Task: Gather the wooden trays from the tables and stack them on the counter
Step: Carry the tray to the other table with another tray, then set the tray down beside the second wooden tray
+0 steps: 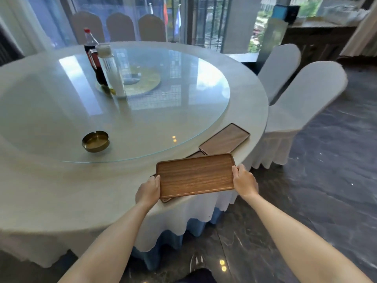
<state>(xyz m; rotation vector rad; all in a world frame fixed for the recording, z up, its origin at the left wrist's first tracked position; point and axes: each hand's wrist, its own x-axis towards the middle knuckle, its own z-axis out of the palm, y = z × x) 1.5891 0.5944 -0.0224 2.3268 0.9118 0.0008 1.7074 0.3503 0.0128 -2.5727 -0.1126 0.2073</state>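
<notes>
I hold a rectangular wooden tray (195, 175) by its two short ends, flat over the near right edge of the round table (51, 190). My left hand (149, 189) grips its left end and my right hand (244, 180) grips its right end. Under it lies another tray (166, 200), mostly hidden, with only a corner showing. A third, darker wooden tray (225, 138) rests on the tablecloth just beyond, at an angle near the table's right edge. The counter (318, 27) stands far back at the right.
A glass turntable (142, 111) carries a brass ashtray (95, 141), a cola bottle (92, 56) and a clear jug (111, 70). Two white-covered chairs (302, 99) stand right of the table. Dark tiled floor (326, 180) stretches to the right.
</notes>
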